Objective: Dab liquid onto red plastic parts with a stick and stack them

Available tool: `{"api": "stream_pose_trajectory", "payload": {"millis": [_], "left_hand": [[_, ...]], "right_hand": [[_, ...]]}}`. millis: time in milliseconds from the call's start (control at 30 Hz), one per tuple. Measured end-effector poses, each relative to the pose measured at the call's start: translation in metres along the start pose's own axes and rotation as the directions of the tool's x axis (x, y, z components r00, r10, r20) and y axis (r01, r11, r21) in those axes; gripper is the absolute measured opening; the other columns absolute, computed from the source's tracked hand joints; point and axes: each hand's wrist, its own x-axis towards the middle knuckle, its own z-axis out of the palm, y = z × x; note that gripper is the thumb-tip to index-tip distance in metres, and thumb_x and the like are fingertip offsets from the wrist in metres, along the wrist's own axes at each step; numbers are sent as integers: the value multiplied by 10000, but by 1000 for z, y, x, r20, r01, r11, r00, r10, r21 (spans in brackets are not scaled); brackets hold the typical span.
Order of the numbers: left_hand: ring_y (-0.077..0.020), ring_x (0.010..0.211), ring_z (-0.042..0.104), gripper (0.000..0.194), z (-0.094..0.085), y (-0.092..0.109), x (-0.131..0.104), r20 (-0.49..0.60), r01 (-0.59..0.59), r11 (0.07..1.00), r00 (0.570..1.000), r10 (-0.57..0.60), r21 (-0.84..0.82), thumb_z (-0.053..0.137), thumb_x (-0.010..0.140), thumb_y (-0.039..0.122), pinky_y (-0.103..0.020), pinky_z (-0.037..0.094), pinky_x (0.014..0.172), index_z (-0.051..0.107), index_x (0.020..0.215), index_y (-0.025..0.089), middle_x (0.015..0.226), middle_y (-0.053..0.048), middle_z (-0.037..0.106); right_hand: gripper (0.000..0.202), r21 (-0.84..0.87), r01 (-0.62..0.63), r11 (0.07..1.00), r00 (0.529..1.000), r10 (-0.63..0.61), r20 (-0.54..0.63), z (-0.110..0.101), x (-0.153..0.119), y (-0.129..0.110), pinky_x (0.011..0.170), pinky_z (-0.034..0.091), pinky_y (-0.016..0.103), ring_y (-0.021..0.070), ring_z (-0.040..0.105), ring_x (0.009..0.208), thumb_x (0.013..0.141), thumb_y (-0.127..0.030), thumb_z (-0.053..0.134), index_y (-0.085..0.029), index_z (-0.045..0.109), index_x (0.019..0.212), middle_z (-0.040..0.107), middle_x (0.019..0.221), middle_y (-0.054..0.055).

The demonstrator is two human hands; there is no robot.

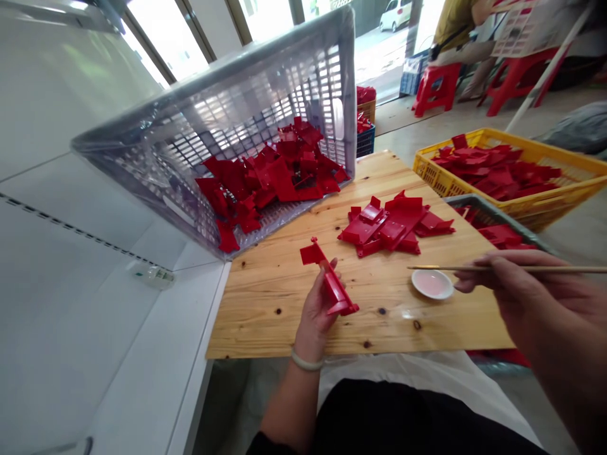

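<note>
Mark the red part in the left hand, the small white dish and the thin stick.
Red part [336, 289]: head view, middle of its long body.
Small white dish [444, 294]: head view, near rim.
Thin stick [559, 270]: head view, shaft, toward the picture's right edge.

I held a glossy red part [336, 289], slanted, near the frame's centre, and a thin brush [545, 270], nearly level, at right.
</note>
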Motion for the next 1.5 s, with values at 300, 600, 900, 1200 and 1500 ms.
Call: {"api": "stream_pose_trajectory", "payload": {"millis": [300, 600, 900, 1200, 1500], "left_hand": [[-309, 1222, 734, 765, 21, -9, -16, 354, 146, 987, 921, -162, 73, 166, 1113, 604, -477, 556, 1070, 578, 1529, 111, 1369, -221, 728], [-376, 1140, 750, 924, 30, -16, -39, 378, -20, 953, 920, -101, 303, 300, 1001, 827, -454, 576, 1015, 765, 1153, 44, 1083, -252, 800], [-393, 1212, 726, 853, 38, -15, -49, 396, -64, 949, 916, -67, 308, 423, 978, 822, -477, 545, 1074, 782, 1087, 57, 1068, -232, 811], [-395, 1191, 742, 832, 38, -15, -49, 392, -38, 956, 916, -83, 291, 401, 1003, 790, -498, 543, 1084, 779, 1111, 57, 1011, -222, 820], [-391, 1207, 737, 850, 40, -14, -49, 396, -34, 949, 913, -98, 315, 372, 1002, 804, -495, 540, 1093, 783, 1097, 67, 1016, -220, 822]], "right_hand": [[151, 71, 38, 997, 998, -41, 51, 10, -7, -8, 806, 664, 331, 200, 759, 757, 863, -321, 849, -228, 814, 977, 775, 895, 58], [168, -61, -7, 998, 957, 24, 290, 18, -15, -11, 762, 677, 342, 224, 780, 807, 934, -382, 797, -226, 788, 996, 803, 951, 73], [123, -95, 24, 995, 910, 17, 415, 25, -13, -1, 782, 674, 388, 221, 760, 800, 1006, -373, 714, -269, 769, 1040, 788, 967, 46], [133, -133, 59, 989, 912, 0, 410, 30, -18, 0, 798, 656, 340, 196, 757, 785, 1035, -350, 672, -241, 748, 1042, 767, 843, 21], [147, -122, 119, 985, 884, -50, 465, 20, -10, 7, 749, 681, 352, 215, 773, 764, 1020, -375, 693, -256, 775, 1041, 779, 841, 29]]}}
